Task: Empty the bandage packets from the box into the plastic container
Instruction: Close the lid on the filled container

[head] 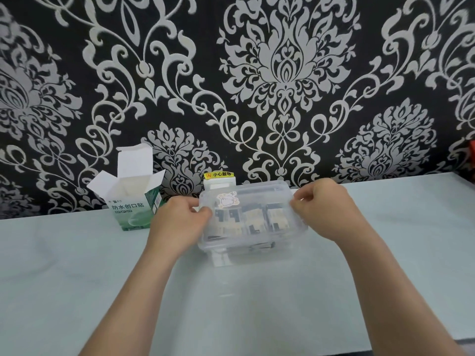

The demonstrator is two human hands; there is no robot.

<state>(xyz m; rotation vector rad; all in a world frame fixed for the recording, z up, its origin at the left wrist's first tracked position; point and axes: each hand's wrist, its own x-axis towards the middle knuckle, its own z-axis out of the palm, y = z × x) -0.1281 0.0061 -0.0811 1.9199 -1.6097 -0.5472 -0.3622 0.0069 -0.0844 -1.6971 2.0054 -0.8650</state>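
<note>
Bandage packets (254, 219) lie inside the plastic container (239, 249), long axis left to right. Left grip (177, 222) and right grip (323, 214) pinch its ends.

We see the green-and-white box (132, 211) standing upright on the desk (77, 265), top flaps open, just left of the clear plastic container (288, 240). Dark-and-beige bandage packets (253, 219) lie side by side inside it, under its clear lid (259, 195).

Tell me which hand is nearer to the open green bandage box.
Left. The left hand grips the plastic container at its left end, right beside the box. The right hand grips the container's right end, with the whole container between it and the box.
</note>
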